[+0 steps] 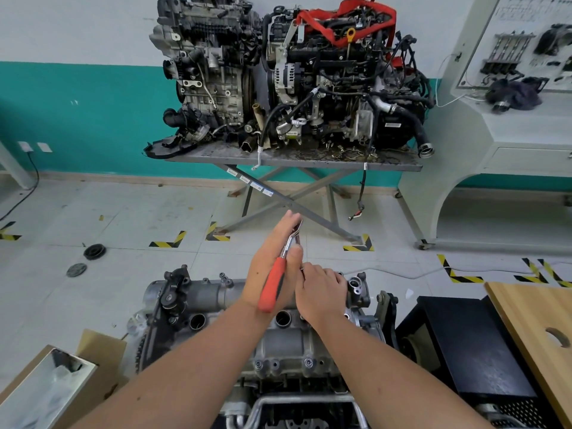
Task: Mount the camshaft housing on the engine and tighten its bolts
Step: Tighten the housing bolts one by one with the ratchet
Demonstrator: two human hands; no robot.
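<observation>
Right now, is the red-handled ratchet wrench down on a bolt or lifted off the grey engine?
Lifted off: the red-handled ratchet wrench angles upward in the left hand, its head above the grey engine.

A single head-worn, wide-angle view looks forward and down from just above and behind the engine, close enough that the forearms fill the lower frame. Beyond the engine it faces a wall; edges bow, so far distances are probably distorted.

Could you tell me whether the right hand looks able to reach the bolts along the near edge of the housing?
Probably yes: the bolts lie uncovered just below the right hand.
</observation>
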